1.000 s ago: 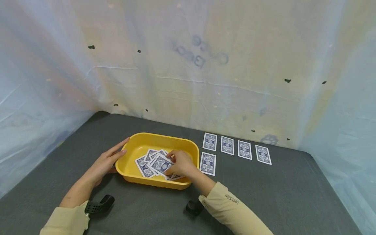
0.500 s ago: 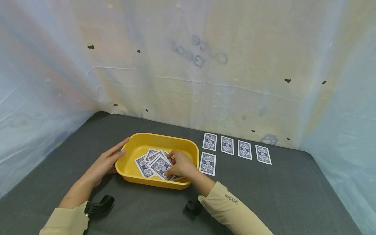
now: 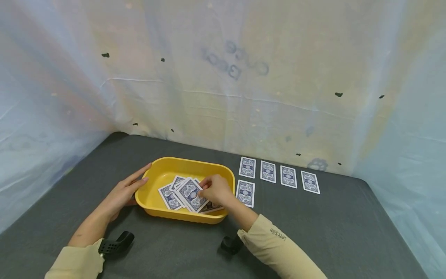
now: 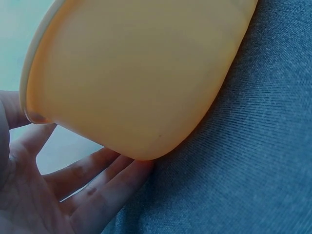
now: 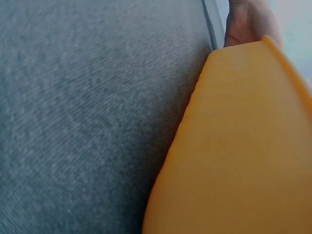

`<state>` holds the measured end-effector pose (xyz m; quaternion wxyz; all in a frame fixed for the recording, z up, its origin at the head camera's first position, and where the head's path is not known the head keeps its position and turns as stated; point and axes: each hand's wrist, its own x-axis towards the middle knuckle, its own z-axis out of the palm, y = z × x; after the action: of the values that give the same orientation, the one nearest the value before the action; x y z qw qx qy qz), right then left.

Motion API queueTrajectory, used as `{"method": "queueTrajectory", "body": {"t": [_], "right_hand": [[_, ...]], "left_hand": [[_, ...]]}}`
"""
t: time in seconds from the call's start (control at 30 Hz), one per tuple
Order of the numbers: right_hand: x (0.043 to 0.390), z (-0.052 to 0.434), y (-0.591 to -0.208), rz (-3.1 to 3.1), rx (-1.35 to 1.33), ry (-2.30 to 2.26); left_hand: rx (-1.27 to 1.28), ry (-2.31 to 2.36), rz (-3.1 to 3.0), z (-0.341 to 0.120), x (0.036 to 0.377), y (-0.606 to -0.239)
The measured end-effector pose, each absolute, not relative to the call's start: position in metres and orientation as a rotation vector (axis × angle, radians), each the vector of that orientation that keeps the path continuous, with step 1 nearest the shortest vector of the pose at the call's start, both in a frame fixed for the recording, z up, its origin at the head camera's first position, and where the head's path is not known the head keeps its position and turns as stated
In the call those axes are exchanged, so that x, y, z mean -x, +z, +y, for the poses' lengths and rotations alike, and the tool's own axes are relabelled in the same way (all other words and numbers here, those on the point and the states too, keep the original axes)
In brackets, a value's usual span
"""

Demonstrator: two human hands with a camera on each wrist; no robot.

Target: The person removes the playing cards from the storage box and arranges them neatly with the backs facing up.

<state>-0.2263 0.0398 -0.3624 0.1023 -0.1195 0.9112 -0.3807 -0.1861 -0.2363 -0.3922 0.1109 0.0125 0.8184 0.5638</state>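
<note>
A yellow plastic tub (image 3: 158,205) with rounded corners sits on the dark grey cloth table (image 3: 348,232). Its long side runs left to right. The tub is near the left-middle of the table, well away from every edge. There is a lot of open table in front of it and to the far right.

The left hand (image 3: 122,192) rests against the tub's left end with straight, relaxed fingers (image 4: 97,183) lying along the outside wall. It grips nothing.

The right hand (image 3: 216,190) is inside the tub at its right part. Its thumb and fingers are bent and pinch one blue-backed playing card (image 3: 191,193). This card is lifted a little at the hand's side and tilts, with its long side pointing slantwise toward the back left. It lies over a loose pile of blue-backed cards (image 3: 168,195) spread on the tub floor, all face down.

Just to the right of the tub, one single face-down card (image 3: 246,193) lies flat on the table, its long side pointing away from the person. Behind it, a row of four face-down cards (image 3: 277,174) lies side by side, each apart from the next. They lie near the pale plastic sheet wall (image 3: 223,77).

The tub's right wall stands between the right hand and the cards on the table.
</note>
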Motion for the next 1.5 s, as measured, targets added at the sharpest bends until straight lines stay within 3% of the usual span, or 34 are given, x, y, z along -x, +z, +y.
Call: {"method": "queueTrajectory", "body": {"t": [0.8, 1.5], "right_hand": [[0.22, 0.067, -0.348, 2.64, 0.358, -1.543], [0.212, 0.108, -0.35, 2.499, 0.178, -1.922]], "left_hand": [[-0.033, 1.648, 2.393, -0.237, 0.188, -0.393], [-0.028, 1.626, 2.402, -0.238, 0.189, -0.393]]}}
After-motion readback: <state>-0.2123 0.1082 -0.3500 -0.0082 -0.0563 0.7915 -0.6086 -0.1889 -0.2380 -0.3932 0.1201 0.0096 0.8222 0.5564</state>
